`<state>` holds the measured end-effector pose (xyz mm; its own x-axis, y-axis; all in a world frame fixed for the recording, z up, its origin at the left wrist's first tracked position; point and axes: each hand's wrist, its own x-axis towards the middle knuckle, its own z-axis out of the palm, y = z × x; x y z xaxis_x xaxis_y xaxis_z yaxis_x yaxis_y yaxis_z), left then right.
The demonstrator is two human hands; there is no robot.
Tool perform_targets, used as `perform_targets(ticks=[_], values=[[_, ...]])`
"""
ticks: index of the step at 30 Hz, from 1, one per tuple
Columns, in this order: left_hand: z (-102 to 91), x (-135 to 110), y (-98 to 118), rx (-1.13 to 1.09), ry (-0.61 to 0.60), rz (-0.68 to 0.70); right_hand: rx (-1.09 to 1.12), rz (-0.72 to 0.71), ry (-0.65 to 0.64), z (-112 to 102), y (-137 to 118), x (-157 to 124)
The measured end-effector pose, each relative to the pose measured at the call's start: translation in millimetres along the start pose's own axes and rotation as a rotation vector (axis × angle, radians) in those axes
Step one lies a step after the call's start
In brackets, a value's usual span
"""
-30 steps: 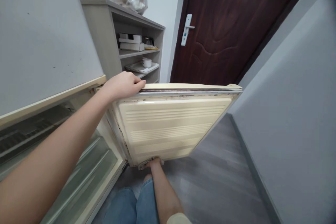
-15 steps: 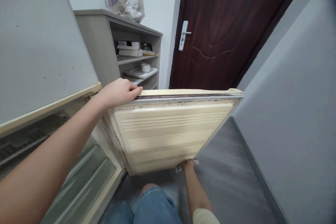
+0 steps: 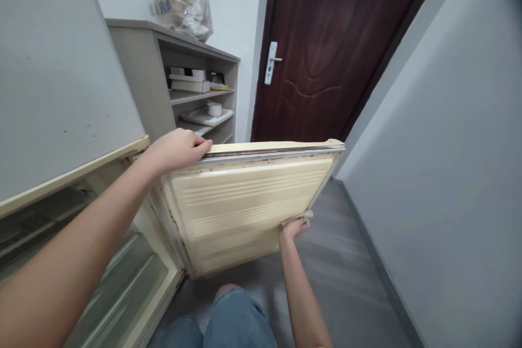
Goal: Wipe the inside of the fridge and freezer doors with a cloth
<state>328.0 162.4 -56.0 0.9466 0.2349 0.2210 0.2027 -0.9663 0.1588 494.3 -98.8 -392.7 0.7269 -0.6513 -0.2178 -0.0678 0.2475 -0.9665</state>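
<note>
Door: open fridge door (image 3: 248, 201), swung out over floor.
Left hand (image 3: 177, 148): fingers curled over door's top edge.
Right hand (image 3: 294, 225): presses cloth (image 3: 306, 216) against lower outer corner.
Risk: cloth may slip off the thin edge; pushing could swing the door.

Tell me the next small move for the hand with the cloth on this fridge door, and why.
Probably slide the right hand and its cloth up the fridge door free edge: dark grime lines the seal, and the left hand steadies the top.

Open fridge door (image 3: 244, 201), cream inner liner; left hand (image 3: 177, 149) gripping top edge, right hand (image 3: 294, 225) with cloth (image 3: 306, 216) at outer edge.
</note>
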Motion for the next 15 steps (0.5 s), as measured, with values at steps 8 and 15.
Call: perform_targets(ticks=[8, 15], values=[[-1.3, -0.7, -2.3, -0.021, -0.011, 0.021, -0.022, -0.771, 0.096, 30.4, -133.6, -21.0], [2.5, -0.3, -6.1, -0.027, 0.013, 0.042, -0.100, -1.276, -0.086, 36.8, -166.9, -89.8]])
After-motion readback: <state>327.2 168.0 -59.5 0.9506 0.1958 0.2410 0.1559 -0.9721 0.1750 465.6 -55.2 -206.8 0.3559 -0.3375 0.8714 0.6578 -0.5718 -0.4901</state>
